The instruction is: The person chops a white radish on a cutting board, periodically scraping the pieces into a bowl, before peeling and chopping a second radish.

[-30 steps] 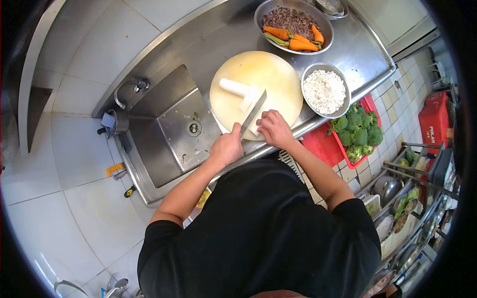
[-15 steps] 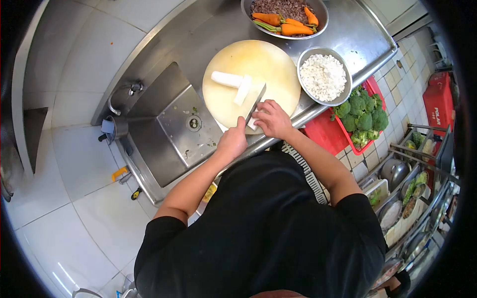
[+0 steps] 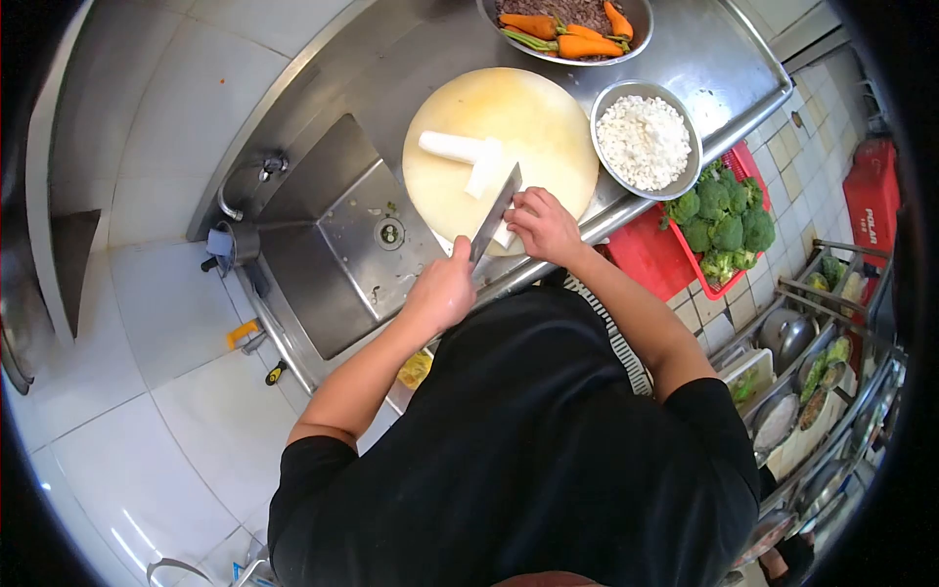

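Observation:
A round, pale yellow cutting board (image 3: 548, 117) lies on the steel counter. My left hand (image 3: 443, 292) is closed round the handle of a knife (image 3: 496, 212), its broad blade slanting up and right over the board. Just right of the blade, the bent fingers of my right hand (image 3: 544, 227) press on a white vegetable piece (image 3: 505, 236), which they partly cover. Farther up the board, one long white piece (image 3: 451, 146) touches another white piece (image 3: 483, 176). A metal bowl of small white chunks (image 3: 643, 144) stands beside the board.
A sink (image 3: 328, 240) is on the left, below a tap (image 3: 256, 174). At the top is a bowl with carrots (image 3: 584, 46). Broccoli (image 3: 725, 223) fills a red basket (image 3: 710, 277) beyond the counter's right edge. A rack with food containers (image 3: 780, 338) stands lower right.
The camera view has shifted, moving the board and bowls upward in the picture. The knife blade has changed its tilt slightly. Both hands keep their holds, and the white pieces lie much as before.

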Demonstrator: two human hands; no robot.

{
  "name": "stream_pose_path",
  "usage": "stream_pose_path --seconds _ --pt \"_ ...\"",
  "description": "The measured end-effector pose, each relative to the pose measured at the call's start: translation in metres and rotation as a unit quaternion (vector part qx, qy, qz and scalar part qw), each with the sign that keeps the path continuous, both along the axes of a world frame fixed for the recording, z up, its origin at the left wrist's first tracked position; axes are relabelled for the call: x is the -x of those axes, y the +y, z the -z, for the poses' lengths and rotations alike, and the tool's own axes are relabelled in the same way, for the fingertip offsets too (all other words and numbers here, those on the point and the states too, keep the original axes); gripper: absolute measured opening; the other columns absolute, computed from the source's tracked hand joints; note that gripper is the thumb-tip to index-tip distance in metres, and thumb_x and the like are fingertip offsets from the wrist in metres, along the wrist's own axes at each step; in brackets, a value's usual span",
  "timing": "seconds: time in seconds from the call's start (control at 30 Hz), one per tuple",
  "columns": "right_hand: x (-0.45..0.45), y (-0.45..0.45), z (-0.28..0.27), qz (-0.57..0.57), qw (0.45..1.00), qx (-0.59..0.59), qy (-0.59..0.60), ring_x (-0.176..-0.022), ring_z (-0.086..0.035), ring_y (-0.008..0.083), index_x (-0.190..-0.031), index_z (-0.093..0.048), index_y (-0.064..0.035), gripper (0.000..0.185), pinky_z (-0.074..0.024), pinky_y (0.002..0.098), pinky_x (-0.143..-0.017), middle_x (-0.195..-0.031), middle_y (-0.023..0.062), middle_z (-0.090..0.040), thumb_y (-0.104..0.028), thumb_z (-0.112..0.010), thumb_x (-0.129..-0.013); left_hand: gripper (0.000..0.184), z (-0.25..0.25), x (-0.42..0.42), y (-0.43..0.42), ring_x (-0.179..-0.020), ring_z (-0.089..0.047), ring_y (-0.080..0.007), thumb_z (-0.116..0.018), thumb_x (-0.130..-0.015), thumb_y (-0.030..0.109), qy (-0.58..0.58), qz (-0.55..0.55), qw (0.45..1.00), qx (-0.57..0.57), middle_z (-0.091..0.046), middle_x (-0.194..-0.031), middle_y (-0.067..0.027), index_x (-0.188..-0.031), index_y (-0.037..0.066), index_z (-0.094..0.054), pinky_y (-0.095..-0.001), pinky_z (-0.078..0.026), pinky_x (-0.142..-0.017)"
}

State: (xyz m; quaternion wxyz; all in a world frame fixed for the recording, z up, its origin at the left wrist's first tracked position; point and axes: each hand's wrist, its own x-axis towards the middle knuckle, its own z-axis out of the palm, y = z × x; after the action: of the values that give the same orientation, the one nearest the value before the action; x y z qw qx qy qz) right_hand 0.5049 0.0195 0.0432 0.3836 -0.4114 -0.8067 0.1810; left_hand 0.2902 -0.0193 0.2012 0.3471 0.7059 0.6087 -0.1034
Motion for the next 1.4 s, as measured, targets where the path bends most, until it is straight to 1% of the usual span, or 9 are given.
stream_pose_path --seconds 0.07,0.27,0.67,0.77,0.87,0.97,1.17,1.27,1.4 --pt "0.0 0.0 -0.001 0.001 1.0 0.0 0.004 -0.109 -0.062 0.0296 -0.102 -0.073 -0.013 0.021 -0.0549 0.0409 -0.092 -0.112 0.0069 -0.065 -0.015 -0.079 -0.082 0.027 0.005 -0.003 0.0 -0.088 -0.068 -0.0555 -0.054 -0.099 0.008 0.006 -0.003 1.0 0.01 -0.068 -0.086 -0.0357 -0.12 -0.001 -0.04 -0.0634 -0.051 -0.08" --pt "-0.002 0.002 0.001 0.0 1.0 0.0 0.011 -0.106 -0.062 0.0283 -0.101 -0.074 -0.0131 0.02 -0.0553 0.0396 -0.091 -0.11 0.0065 -0.066 -0.014 -0.079 -0.082 0.028 0.084 -0.012 0.012 -0.087 -0.068 -0.0561 -0.052 -0.102 0.012 -0.03 -0.024 0.999 -0.028 -0.068 -0.086 -0.0367 -0.123 0.0 -0.038 -0.0646 -0.051 -0.08" --pt "-0.001 0.001 0.004 0.008 1.0 -0.011 0.028 -0.104 -0.064 0.0281 -0.097 -0.071 -0.0108 0.016 -0.0554 0.0395 -0.089 -0.105 0.0066 -0.067 -0.011 -0.078 -0.082 0.027 0.004 -0.009 0.003 -0.087 -0.069 -0.0551 -0.056 -0.1 0.01 -0.008 -0.013 1.0 -0.012 -0.069 -0.084 -0.0349 -0.121 -0.001 -0.042 -0.0639 -0.051 -0.079" --pt "-0.002 0.0 0.004 0.011 0.999 -0.01 0.029 -0.104 -0.064 0.0277 -0.097 -0.072 -0.0107 0.016 -0.0553 0.0391 -0.089 -0.106 0.0067 -0.068 -0.01 -0.078 -0.082 0.027 0.001 -0.008 -0.003 -0.086 -0.069 -0.0551 -0.055 -0.099 0.009 0.018 -0.005 1.0 0.01 -0.069 -0.084 -0.0354 -0.12 -0.001 -0.041 -0.0645 -0.051 -0.079" --pt "-0.002 0.0 0.006 0.016 0.999 -0.025 0.035 -0.104 -0.064 0.0276 -0.097 -0.072 -0.0106 0.017 -0.0554 0.0388 -0.089 -0.107 0.0068 -0.068 -0.01 -0.078 -0.082 0.028 0.068 -0.016 -0.001 -0.084 -0.066 -0.0579 -0.055 -0.103 0.013 -0.003 -0.027 1.0 -0.016 -0.066 -0.084 -0.0379 -0.121 -0.002 -0.04 -0.0657 -0.049 -0.076" --pt "-0.005 0.001 0.007 0.006 0.999 -0.009 0.031 -0.104 -0.064 0.0275 -0.097 -0.072 -0.0105 0.017 -0.0556 0.0384 -0.09 -0.108 0.0069 -0.069 -0.008 -0.077 -0.081 0.03 0.083 -0.025 0.008 -0.084 -0.066 -0.058 -0.055 -0.103 0.013 -0.02 -0.032 0.999 -0.026 -0.067 -0.084 -0.0377 -0.123 -0.001 -0.038 -0.0658 -0.049 -0.076" --pt "-0.006 -0.001 0.009 0.005 1.0 -0.02 0.022 -0.104 -0.065 0.0269 -0.096 -0.071 -0.0096 0.018 -0.0559 0.0379 -0.09 -0.108 0.0063 -0.069 -0.006 -0.076 -0.079 0.027 0.042 -0.022 0.019 -0.084 -0.066 -0.0578 -0.055 -0.103 0.012 -0.047 -0.026 0.997 -0.051 -0.067 -0.085 -0.0377 -0.122 -0.001 -0.04 -0.0644 -0.05 -0.077" --pt "-0.006 -0.001 0.011 0.0 0.999 -0.024 0.023 -0.104 -0.065 0.0268 -0.096 -0.07 -0.0096 0.019 -0.0558 0.038 -0.09 -0.108 0.0059 -0.069 -0.006 -0.075 -0.078 0.027 0.013 -0.025 0.01 -0.086 -0.066 -0.0575 -0.055 -0.103 0.013 -0.023 -0.023 0.999 -0.021 -0.067 -0.085 -0.038 -0.121 -0.002 -0.042 -0.0636 -0.05 -0.078" --pt "-0.007 -0.001 0.011 0.004 0.999 -0.034 0.023 -0.104 -0.065 0.0269 -0.097 -0.071 -0.0098 0.02 -0.0557 0.038 -0.09 -0.106 0.0059 -0.069 -0.007 -0.075 -0.078 0.026 0.004 -0.018 -0.004 -0.086 -0.066 -0.0579 -0.055 -0.103 0.013 -0.013 -0.021 1.0 -0.007 -0.067 -0.085 -0.038 -0.12 -0.001 -0.042 -0.0647 -0.049 -0.078"
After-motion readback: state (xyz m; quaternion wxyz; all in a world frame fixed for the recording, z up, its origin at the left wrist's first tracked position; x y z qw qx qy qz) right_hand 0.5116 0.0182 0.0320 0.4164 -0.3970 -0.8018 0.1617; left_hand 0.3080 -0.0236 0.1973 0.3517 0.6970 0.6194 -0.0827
